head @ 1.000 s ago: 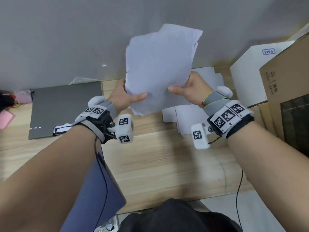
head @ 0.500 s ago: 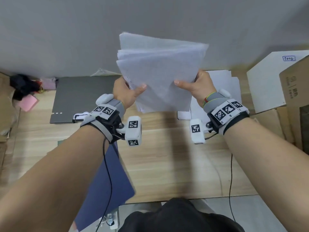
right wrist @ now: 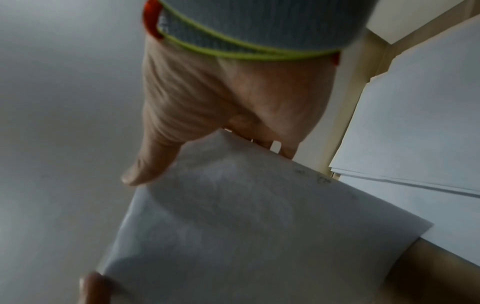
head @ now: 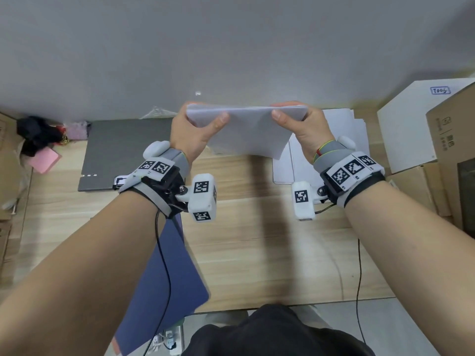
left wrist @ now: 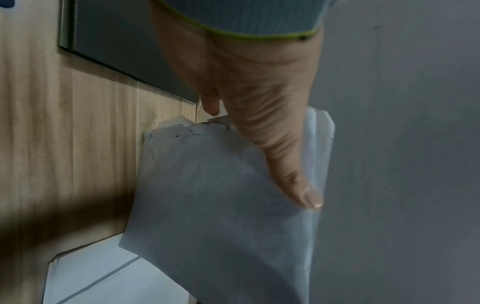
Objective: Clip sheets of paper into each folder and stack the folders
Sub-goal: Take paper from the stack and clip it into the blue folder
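Both hands hold a sheaf of white paper sheets [head: 248, 129] upright above the wooden desk, near the wall. My left hand [head: 195, 127] grips its left side, thumb on the near face [left wrist: 298, 185]. My right hand [head: 303, 124] grips the right side, thumb likewise in front [right wrist: 150, 164]. The sheaf's top edges look even; its lower corner hangs toward the desk. A grey folder [head: 123, 150] lies flat at the back left with a metal clip at its near edge. A blue folder [head: 164, 278] lies under my left forearm, overhanging the desk's front edge.
More loose white paper [head: 334, 150] lies on the desk at the back right. A white box [head: 406, 124] and cardboard boxes [head: 452, 155] stand at the right. Pink and dark items [head: 43, 140] sit at the far left. Bare desk wood [head: 270, 253] lies between my forearms.
The sheaf has dropped from high against the wall to lower and closer to the desk, and its fanned, uneven sheets now sit squared together. Both hands kept their grip.
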The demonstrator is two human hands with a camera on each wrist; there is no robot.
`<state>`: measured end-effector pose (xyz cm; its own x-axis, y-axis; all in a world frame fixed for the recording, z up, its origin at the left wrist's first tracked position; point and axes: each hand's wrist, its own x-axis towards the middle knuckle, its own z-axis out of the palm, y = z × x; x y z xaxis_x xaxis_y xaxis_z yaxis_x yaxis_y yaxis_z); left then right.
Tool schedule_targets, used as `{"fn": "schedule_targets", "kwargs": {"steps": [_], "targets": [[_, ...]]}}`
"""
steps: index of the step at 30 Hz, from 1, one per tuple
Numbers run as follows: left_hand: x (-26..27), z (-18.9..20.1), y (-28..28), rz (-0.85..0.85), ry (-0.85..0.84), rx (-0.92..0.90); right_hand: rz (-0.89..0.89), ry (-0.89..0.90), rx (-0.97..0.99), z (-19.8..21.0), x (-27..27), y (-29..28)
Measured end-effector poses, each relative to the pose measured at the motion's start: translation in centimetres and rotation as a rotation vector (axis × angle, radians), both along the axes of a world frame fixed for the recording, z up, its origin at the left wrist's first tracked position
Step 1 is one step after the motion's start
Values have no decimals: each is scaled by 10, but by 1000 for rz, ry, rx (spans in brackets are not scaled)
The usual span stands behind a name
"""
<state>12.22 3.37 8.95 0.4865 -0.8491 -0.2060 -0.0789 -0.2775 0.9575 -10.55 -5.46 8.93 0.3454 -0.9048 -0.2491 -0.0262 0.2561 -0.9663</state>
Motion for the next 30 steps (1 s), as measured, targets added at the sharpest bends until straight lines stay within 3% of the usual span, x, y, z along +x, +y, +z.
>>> {"fn": "schedule_targets", "kwargs": {"steps": [3,9,14,18,23,28,30], "targets": [[-4,4,-8,47,88,23,4,36,-20,2,4,-2],[-6,11,-19,123,108,106,2,59,-48,3,9,-5],[0,10,-10,-88,-91,85,-12,28,-114,9,5,-9],[11,-8,-9,-108,-295,237,-29,-5,-147,16,5,-17],[8,-21,-4,-79,-309,274,199,170,-36,-13,-7,-17],[7,-19,-6,-70,-277,211,135,127,-58,-23,-5,-16],[8,-23,-6,-85,-278,246,170,198,-47,-30,-1,-16]]}}
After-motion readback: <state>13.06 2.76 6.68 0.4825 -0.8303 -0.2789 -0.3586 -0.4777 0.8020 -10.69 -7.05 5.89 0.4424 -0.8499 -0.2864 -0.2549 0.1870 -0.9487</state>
